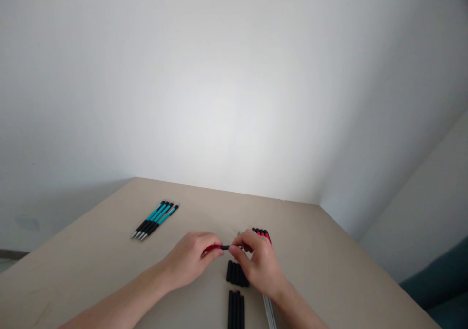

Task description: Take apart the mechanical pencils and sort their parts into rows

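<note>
Over the middle of the table, my left hand is closed around a red pen barrel. A thin black piece runs from the barrel's right end toward my right hand. The thumb and fingers of my right hand pinch that end, covering part of it. Just below my hands lie several short black tubes, partly hidden by my right hand. Several longer black tubes lie nearer me. Behind my right hand are several red pen parts with black ends.
Several teal and black pens lie side by side at the left of the beige table. Thin whitish rods stick out below my right wrist. A white wall stands behind the table, and dark teal fabric is at the right.
</note>
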Demonstrator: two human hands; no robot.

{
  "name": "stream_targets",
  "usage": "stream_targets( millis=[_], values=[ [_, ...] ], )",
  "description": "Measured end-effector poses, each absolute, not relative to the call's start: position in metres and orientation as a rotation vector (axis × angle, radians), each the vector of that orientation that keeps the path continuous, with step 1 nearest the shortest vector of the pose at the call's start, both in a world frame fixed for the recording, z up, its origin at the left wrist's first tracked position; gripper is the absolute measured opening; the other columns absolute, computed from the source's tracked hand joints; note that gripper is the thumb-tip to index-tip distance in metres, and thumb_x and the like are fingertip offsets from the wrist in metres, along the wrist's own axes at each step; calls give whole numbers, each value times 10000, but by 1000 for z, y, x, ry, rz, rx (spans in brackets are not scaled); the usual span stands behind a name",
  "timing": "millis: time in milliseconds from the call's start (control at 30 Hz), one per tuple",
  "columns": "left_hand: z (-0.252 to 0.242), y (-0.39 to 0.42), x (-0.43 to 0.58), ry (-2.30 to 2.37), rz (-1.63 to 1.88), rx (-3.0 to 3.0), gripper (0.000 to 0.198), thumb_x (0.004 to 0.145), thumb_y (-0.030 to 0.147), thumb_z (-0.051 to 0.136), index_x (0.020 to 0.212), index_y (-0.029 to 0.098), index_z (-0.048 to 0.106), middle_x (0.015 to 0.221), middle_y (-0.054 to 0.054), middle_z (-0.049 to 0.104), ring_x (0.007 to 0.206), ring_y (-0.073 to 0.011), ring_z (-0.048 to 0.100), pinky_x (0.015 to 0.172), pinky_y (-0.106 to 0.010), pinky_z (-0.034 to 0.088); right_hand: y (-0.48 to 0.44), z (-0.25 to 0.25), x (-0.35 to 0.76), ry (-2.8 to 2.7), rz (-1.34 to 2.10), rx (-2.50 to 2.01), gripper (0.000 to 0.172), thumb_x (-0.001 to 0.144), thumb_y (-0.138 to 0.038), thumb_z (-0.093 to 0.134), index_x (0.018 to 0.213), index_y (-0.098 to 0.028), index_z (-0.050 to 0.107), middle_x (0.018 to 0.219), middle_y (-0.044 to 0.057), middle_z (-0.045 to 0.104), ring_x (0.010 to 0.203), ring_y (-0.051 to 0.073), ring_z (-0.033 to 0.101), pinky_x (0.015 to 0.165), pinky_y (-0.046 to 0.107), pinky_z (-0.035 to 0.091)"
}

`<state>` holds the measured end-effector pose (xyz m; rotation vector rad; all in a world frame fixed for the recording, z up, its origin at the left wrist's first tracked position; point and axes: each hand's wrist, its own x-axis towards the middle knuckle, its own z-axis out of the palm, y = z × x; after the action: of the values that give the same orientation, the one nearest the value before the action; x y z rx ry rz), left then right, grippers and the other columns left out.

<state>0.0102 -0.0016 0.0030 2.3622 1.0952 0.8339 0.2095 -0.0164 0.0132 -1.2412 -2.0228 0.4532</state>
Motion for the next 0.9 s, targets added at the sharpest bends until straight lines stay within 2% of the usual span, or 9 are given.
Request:
stream_targets(
  millis=[167, 433, 600, 667, 800, 900],
  values=[
    [4, -3, 10, 1078, 826, 2376, 175, 903, 239, 519, 779, 182, 628, 683, 13, 609, 629, -122, 525, 599, -205, 364, -15, 9, 209, -2055, 561, -1291, 428, 942, -355, 416, 627, -160, 629, 546, 5, 572, 540, 111, 509, 531, 227, 344],
    [3, -3, 10, 1088, 877, 2338, 184, 900, 267, 519, 777, 182, 626, 683, 8, 611, 624, -123, 526, 587, -206, 371, -17, 13, 210, -2029, 444, -1230, 157, 855, -248, 550, 749, -175, 641, 696, 14, 613, 649, 134, 531, 594, 234, 375],
    [3, -3, 11, 1076, 860, 2341, 191, 899, 270, 516, 774, 185, 633, 679, 9, 609, 621, -124, 527, 590, -206, 377, -16, 12, 209, -2069, 497, -1283, 373, 920, -333, 462, 628, -167, 622, 566, 0, 569, 552, 115, 497, 532, 229, 331],
    [3, -3, 11, 1074, 852, 2337, 181, 898, 263, 521, 779, 185, 632, 684, 10, 613, 626, -123, 530, 596, -204, 378, -15, 12, 208, -2062, 471, -1279, 354, 912, -307, 472, 622, -166, 618, 589, 7, 575, 572, 118, 505, 542, 229, 334],
    [4, -3, 10, 1081, 856, 2335, 176, 903, 261, 525, 782, 182, 626, 690, 12, 612, 633, -120, 527, 600, -202, 374, -16, 13, 209, -2042, 428, -1235, 200, 863, -266, 547, 715, -171, 642, 672, 14, 599, 632, 129, 518, 583, 230, 356],
    [4, -3, 10, 1079, 846, 2345, 188, 905, 263, 521, 774, 181, 628, 676, 13, 601, 622, -119, 520, 589, -202, 371, -16, 12, 209, -2057, 454, -1266, 292, 891, -321, 514, 675, -169, 637, 610, 1, 577, 584, 122, 498, 556, 232, 341]
  ],
)
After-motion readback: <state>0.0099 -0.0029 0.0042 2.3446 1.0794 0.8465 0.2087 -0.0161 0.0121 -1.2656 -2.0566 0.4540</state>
